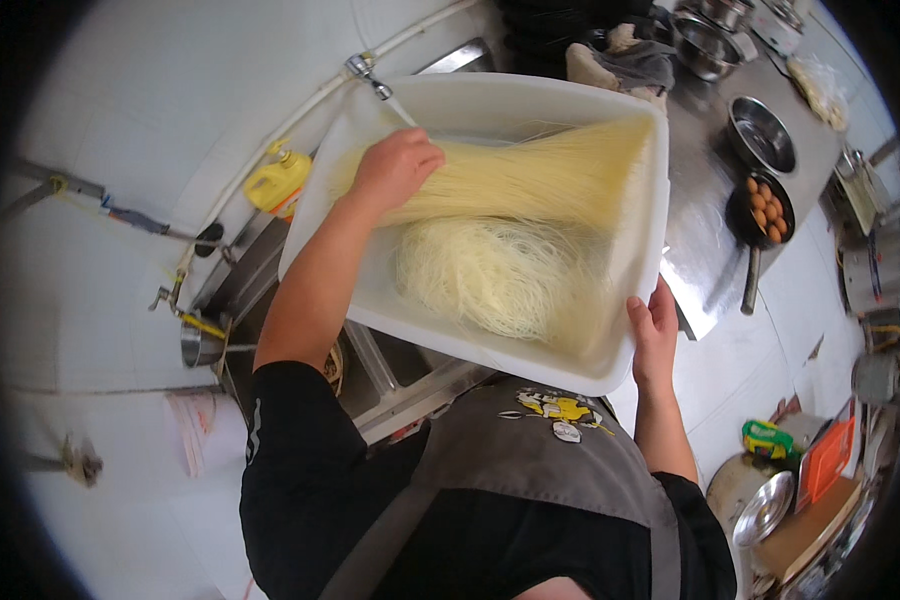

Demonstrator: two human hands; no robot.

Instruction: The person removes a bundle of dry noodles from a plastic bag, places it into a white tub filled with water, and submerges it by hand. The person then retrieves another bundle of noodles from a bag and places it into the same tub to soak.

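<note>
A large white plastic tub (480,360) lies tilted in view before me. Long, straight pale-yellow noodles (540,172) fill its far part, and a tangled heap of whiter thin noodles (487,274) lies nearer to me. From a chrome tap (371,77) a stream of water (403,111) runs down to my left hand (399,169). That hand has curled fingers over the left part of the straight noodles; whether it grips any is hidden. My right hand (654,330) holds the tub's near right corner, thumb on the rim.
Under the tub is a steel sink (390,352). A yellow jug (279,180) stands left of the tub. On the steel counter (697,150) at right are a black pan (736,210) with several brown eggs (766,206) and a steel bowl (761,135). A lidded pot stands at lower right.
</note>
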